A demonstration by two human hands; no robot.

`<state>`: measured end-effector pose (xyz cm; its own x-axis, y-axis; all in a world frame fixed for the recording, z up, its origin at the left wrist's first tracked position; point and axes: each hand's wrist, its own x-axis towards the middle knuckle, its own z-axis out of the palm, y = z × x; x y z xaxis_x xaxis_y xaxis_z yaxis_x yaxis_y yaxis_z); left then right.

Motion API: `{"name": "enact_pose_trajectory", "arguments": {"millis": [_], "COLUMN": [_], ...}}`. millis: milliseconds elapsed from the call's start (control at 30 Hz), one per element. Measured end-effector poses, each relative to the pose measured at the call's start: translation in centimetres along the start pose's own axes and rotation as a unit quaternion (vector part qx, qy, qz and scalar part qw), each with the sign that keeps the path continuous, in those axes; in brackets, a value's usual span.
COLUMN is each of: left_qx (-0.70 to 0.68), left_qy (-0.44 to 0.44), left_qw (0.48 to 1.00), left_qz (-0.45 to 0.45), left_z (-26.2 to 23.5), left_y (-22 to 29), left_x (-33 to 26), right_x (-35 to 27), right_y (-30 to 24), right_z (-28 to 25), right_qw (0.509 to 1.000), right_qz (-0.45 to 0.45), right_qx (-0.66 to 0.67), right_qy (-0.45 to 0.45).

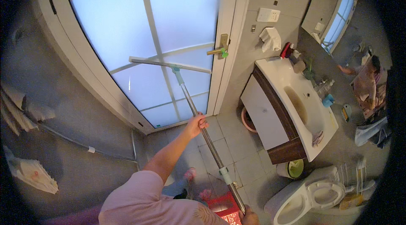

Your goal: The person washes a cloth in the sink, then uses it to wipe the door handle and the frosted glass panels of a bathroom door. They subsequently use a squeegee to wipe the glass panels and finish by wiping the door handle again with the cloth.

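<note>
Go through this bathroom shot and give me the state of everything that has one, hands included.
Left hand: closed around the squeegee pole.
Right hand: gripping the pole's lower end at the frame edge.
Squeegee: blade pressed flat against the glass.
Frosted glass door: shut, lit from behind.
Door handle: level.
Toilet: lid up, seat down.
Sink: basin empty, a cloth on its front edge.

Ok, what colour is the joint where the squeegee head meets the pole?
Light green, on the squeegee against the glass door; the head view shows it.

Long-handled squeegee (198, 115), blade flat against frosted door glass (139, 26)
</note>
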<state>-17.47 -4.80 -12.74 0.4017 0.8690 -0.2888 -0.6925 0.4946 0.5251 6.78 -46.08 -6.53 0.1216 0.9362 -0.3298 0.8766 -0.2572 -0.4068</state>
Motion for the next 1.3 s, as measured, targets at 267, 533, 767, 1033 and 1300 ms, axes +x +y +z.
{"name": "enact_pose_trajectory", "arguments": {"millis": [267,533,767,1033,1300], "left_qx": [-0.071,0.15,0.244,0.202,-0.026], "left_qy": [0.003,0.181,0.179,0.146,0.09], "left_qw": [0.997,0.971,0.939,0.958,0.991], "left_qz": [0.009,0.053,0.162,0.141,0.101], "left_z": [-6.0,3.4,8.9,10.1,1.9], "left_y": [-3.2,-1.3,3.2,6.8,5.4], "left_x": [1.5,-3.6,-4.8,-5.6,-5.3], "right_x": [0.2,-3.5,-5.9,-5.7,-3.3], "right_y": [4.9,-0.2,3.9,-5.1,-8.5], "right_z": [2.6,-5.1,-2.2,-7.8,-9.7], "right_qw": [0.971,0.995,0.875,0.97,0.977], "right_qz": [-0.065,-0.076,0.121,0.009,0.06], "right_qx": [-0.214,0.056,0.442,0.216,0.129], "right_qy": [0.086,-0.012,-0.153,-0.108,-0.157]}}
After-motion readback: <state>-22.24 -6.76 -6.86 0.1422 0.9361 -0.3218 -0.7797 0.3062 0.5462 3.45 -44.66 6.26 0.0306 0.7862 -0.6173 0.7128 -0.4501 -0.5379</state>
